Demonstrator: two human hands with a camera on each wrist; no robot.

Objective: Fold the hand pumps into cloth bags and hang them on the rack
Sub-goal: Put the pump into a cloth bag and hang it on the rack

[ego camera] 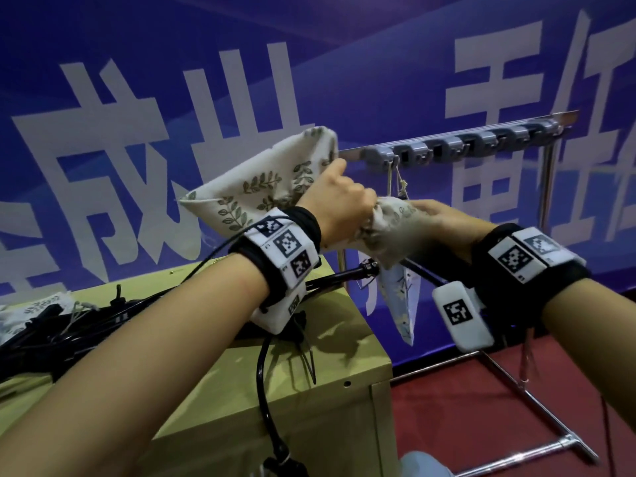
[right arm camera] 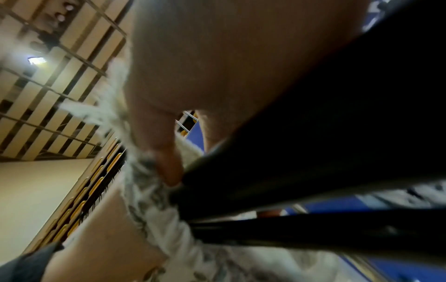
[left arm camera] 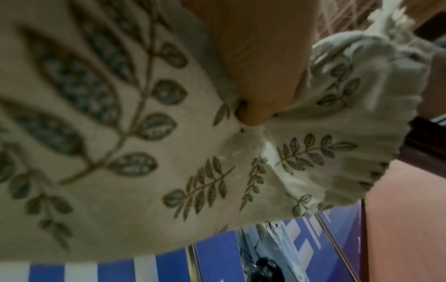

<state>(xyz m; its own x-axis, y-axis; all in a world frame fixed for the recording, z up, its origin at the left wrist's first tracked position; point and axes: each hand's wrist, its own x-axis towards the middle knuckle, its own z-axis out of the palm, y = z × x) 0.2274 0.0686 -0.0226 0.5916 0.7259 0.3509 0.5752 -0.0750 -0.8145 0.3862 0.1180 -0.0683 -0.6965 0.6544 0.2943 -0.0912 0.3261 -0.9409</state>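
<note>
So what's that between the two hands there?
The gathered neck of the leaf-print cloth bag: in the head view the left hand and right hand both grip it, with no bare gap between them.

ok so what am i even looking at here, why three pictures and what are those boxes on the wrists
No machine here: a person works with bare hands and wears three cameras. The wide picture comes from the head; the two close, blurry ones come from small cameras strapped to each wrist, the white boxes with black-and-white markers.

Both hands hold one leaf-print cloth bag. The left hand grips its gathered neck, and the right hand grips the bunched cloth beside it.

Behind stands a metal rack with grey hooks; a pale blue bag already hangs on it by its string. On the yellow-green cabinet lie black hand pumps and another printed bag.
</note>
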